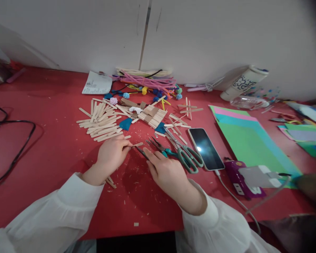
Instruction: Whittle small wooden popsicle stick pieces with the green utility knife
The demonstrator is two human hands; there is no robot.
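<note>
My left hand (pixel 112 153) is closed in a pinch on a short piece of wooden craft stick (pixel 137 144) lying on the red table (pixel 55 140). My right hand (pixel 166 172) is closed around a thin dark-bladed tool (pixel 141 152) whose tip meets the stick piece. A pile of loose craft sticks (pixel 101 121) lies just beyond my left hand. A glued panel of sticks (pixel 152 116) sits further back. Teal-handled pliers (pixel 160 147) and grey-green scissors (pixel 184 153) lie right of my right hand.
A phone (pixel 205 148) on a cable lies beside the scissors, with coloured paper sheets (pixel 244 137) and a purple power strip (pixel 242 177) to the right. Pipe cleaners (pixel 150 82) and pompoms lie near the wall. A black cable (pixel 18 147) loops at left. Wood chips litter the table.
</note>
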